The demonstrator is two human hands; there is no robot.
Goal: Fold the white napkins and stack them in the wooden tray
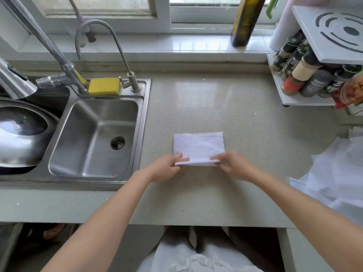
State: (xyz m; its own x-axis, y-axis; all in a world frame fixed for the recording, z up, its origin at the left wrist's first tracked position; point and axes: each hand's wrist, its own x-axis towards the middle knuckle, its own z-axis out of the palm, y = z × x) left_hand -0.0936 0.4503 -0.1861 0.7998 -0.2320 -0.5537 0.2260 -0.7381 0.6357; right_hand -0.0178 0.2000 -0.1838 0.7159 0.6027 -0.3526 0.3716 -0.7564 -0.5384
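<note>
A white napkin (pixel 198 146), folded into a small rectangle, lies flat on the grey countertop (pixel 216 103) in front of me. My left hand (pixel 167 167) pinches its near left corner. My right hand (pixel 233 163) pinches its near right corner, and the near edge is lifted slightly off the counter. A heap of loose white cloth (pixel 337 173) lies at the right edge of the counter. No wooden tray is in view.
A steel sink (pixel 94 134) with two taps and a yellow sponge (pixel 104 86) sits to the left, with a steel wok (pixel 21 134) beside it. A white rack of spice jars (pixel 306 75) stands at the back right. A dark bottle (pixel 245 20) stands on the windowsill.
</note>
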